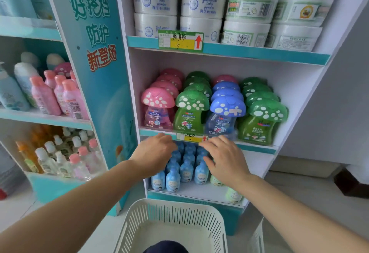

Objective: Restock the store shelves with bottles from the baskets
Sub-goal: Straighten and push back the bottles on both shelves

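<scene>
white basket [171,220] (empty), both hands spread over blue bottles [186,169]

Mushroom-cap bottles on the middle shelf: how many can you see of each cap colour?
Pink caps: 5 (4 in the left column, 1 at the back of the third)
Green caps: 8 (4 in each of two columns)
Blue caps: 3
Total: 16 visible; any hidden further back can't be counted.

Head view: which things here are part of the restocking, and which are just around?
In the job: left hand, right hand, small blue bottles, white basket, bottom shelf.
Just around: mushroom-cap bottles, powder tubs, pink bottles.
</scene>
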`<state>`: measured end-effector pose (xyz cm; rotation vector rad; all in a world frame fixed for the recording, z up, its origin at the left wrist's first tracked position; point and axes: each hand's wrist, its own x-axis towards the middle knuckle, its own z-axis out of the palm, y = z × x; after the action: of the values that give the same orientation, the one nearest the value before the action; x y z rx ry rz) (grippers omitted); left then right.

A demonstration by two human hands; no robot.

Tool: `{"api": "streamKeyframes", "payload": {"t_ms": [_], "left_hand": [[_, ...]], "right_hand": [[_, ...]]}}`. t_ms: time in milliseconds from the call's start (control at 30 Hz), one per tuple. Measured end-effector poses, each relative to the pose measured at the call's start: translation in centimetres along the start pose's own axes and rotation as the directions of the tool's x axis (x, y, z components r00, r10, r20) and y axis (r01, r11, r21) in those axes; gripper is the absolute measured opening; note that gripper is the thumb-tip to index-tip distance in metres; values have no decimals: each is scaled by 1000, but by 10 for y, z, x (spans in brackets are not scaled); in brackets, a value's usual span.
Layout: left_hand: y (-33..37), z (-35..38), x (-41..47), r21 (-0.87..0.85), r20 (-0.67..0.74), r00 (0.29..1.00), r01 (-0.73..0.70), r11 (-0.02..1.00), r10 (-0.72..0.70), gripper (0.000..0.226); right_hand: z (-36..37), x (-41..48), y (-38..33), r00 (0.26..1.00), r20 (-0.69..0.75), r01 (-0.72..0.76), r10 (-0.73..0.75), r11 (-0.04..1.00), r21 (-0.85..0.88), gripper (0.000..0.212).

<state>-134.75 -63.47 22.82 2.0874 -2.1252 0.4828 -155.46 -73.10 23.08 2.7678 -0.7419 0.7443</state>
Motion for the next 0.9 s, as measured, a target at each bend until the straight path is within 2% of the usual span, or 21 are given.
{"api": "streamKeyframes", "payload": {"t_ms": [100,233,333,433,533,667,733,833,900], "left_hand": [[10,34,-19,-68,163,986,47,997,-36,18],[16,77,-37,-103,355,932,113,988,-70,25],[19,108,-39,-112,448,892,121,986,-59,28],[23,138,-36,-123,515,855,142,982,-59,31],[27,166,-33,-171,555,830,176,969,-53,32],[32,192,-23,-239,551,834,185,953,-24,32],[35,201,-15,-260,529,849,172,950,-9,32],[38,214,0,-302,500,866,174,937,1,33],[43,220,11,-327,475,880,180,928,-4,31]], "right_hand": [[23,-25,0,981,183,-76,67,996,40,32],[63,-58,7,862,473,-220,181,975,28,32],[99,-80,11,718,655,-303,237,953,-12,37],[136,-102,14,526,797,-410,295,910,-66,42],[170,-120,16,368,869,-510,330,853,-108,54],[199,-130,22,189,921,-613,342,774,-161,72],[206,-128,27,167,929,-592,330,787,-173,77],[209,-117,40,181,938,-523,295,837,-162,55],[210,-109,47,138,965,-469,225,872,-136,43]]}}
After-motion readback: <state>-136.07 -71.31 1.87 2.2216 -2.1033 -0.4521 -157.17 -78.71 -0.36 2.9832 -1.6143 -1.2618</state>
